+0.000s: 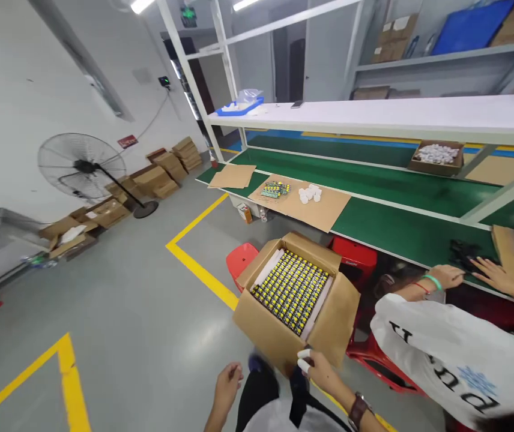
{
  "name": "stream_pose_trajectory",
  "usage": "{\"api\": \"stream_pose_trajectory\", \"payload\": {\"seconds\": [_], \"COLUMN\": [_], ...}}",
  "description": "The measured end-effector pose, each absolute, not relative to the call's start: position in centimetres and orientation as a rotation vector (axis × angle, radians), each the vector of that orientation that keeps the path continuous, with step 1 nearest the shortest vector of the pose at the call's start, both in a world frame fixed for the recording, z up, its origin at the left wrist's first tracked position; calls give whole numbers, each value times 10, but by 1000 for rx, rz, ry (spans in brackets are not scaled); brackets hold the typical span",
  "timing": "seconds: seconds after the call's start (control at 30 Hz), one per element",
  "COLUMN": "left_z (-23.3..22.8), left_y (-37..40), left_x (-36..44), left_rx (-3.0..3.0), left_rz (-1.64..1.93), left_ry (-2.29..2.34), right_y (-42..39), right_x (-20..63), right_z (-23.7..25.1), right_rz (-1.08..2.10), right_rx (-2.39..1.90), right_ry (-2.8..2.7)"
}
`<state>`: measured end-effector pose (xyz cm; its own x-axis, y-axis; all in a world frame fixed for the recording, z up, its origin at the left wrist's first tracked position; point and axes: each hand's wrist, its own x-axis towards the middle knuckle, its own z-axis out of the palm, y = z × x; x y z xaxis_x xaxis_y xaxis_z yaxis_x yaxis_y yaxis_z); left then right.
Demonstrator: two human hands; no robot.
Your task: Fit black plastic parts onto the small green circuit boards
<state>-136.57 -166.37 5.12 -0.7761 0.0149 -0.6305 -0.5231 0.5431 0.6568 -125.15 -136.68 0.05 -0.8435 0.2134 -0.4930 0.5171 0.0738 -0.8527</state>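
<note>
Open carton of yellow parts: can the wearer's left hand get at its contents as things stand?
Probably yes. The carton stands with its flaps folded out and nothing covers the yellow parts. The left hand hangs free just below its near corner, while the right hand touches the near flap. The co-worker sits clear to the right.

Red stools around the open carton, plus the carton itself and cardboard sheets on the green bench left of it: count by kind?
Red stools: 3, one left of the carton, one behind it, one under the seated co-worker
Open carton of yellow-black parts: 1, right hand at its near edge
Cardboard sheets: 2
Total: 6
</note>
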Motion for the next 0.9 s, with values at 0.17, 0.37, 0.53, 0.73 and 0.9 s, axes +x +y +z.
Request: {"api": "stream_pose_trajectory", "payload": {"seconds": [0.17, 0.37, 0.53, 0.73, 0.9], "left_z": [-1, -46, -77, -119, -136], "left_y": [-1600, -1500, -1458, -1458, -1460], "left_x": [-1524, -1658, -1728, -1751, -1750], "left_rx": [47, 530, 661, 759, 794], "left_rz": [1062, 943, 846, 630, 533], "left_ry": [2234, 2292, 2472, 2398, 2350], "right_y": [-1382, -1364, -1310, -1309, -1311], "right_x": [-1357, -1393, -1372, -1408, -1442], "right_z": [-54, -76, -83, -120, -161], "right_rz": [-1756, -1527, -1178, -1310, -1362], "right_rx": [1061, 1714, 2221, 2204, 2417], "right_ry": [2139, 2193, 2241, 2291, 2018]}}
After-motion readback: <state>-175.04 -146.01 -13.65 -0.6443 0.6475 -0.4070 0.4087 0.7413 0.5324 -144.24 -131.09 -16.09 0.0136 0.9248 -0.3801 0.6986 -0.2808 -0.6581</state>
